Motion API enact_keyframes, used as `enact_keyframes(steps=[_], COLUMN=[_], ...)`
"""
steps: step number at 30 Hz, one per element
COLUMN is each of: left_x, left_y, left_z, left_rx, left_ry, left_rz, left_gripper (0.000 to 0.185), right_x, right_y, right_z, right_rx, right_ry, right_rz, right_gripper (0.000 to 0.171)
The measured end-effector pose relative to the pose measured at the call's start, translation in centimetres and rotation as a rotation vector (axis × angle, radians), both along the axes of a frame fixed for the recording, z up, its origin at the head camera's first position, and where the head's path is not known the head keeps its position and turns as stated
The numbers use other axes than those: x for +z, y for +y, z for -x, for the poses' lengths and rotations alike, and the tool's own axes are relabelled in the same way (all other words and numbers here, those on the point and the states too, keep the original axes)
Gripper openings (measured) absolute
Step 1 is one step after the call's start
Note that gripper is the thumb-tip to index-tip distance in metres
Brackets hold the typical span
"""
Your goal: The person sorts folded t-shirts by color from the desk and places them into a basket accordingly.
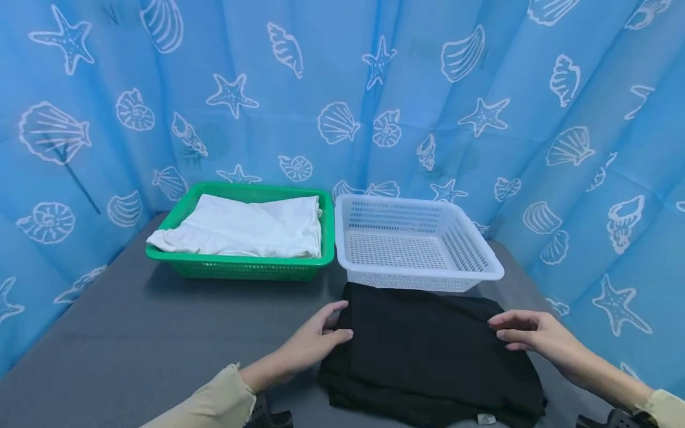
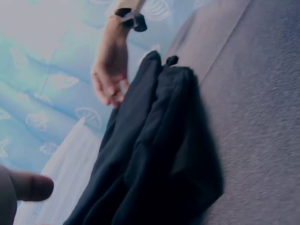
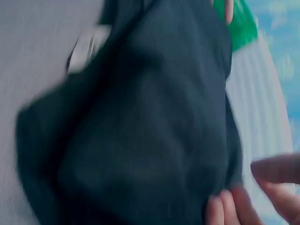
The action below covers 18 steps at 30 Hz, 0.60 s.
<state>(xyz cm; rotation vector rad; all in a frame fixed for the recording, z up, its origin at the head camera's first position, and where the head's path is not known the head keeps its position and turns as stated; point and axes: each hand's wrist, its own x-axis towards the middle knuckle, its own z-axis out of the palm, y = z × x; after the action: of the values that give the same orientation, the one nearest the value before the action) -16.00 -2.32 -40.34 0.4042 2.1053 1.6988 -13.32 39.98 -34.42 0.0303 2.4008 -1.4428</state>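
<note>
- A folded black garment [image 1: 428, 351] lies on the grey surface [image 1: 134, 345], just in front of the white basket [image 1: 417, 244], with one hand at each side edge.
- The left hand [image 1: 316, 345] rests at the garment's left edge, thumb over the cloth and fingers beside it; the grip looks like a light pinch on the fold, not a clench.
- The right hand [image 1: 530, 336] touches the right edge with fingers nearly straight; whether the cloth is pinched there cannot be told, as the right wrist view is blurred.
- To handle this well, by judgement: both edges should be taken evenly and together, so the layered folds do not slide apart; the loose hem near the person seems likeliest to sag.
- The white basket holds nothing visible, its rim touching the garment's far edge.
- The green basket [image 1: 241, 264] stands just beside it to the left, holding white cloth [image 1: 241, 229] that spills over its near left corner.
- A blue curtain [image 1: 342, 89] printed with white shells and starfish closes in the surface on three sides.
</note>
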Motion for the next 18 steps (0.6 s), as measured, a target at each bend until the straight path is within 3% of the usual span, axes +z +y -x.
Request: enact_keyframes(steps=[4, 8, 11, 14, 18], left_x=[0.0, -0.3, -0.5, -0.6, -0.6], left_y=[0.2, 0.3, 0.4, 0.7, 1.4], left_z=[0.6, 1.1, 1.4, 1.7, 2.2], left_rx=[-0.012, -0.023, -0.027, -0.024, -0.009], left_ry=[0.019, 0.029, 0.025, 0.024, 0.005], left_rz=[0.031, 0.035, 0.02, 0.011, 0.003], left_gripper=[0.057, 0.053, 0.054, 0.056, 0.06], right_x=[-0.8, -1.4, -1.9, -2.4, -3.1], right_y=[3.4, 5.2, 5.9, 6.1, 5.4], right_z=[0.6, 1.2, 1.5, 1.7, 1.9], right_rx=[-0.012, -0.031, 0.031, 0.129, 0.176], right_ry=[-0.159, -0.205, -0.258, -0.331, -0.371], right_rz=[0.22, 0.248, 0.316, 0.466, 0.584], right_gripper=[0.025, 0.025, 0.03, 0.038, 0.044])
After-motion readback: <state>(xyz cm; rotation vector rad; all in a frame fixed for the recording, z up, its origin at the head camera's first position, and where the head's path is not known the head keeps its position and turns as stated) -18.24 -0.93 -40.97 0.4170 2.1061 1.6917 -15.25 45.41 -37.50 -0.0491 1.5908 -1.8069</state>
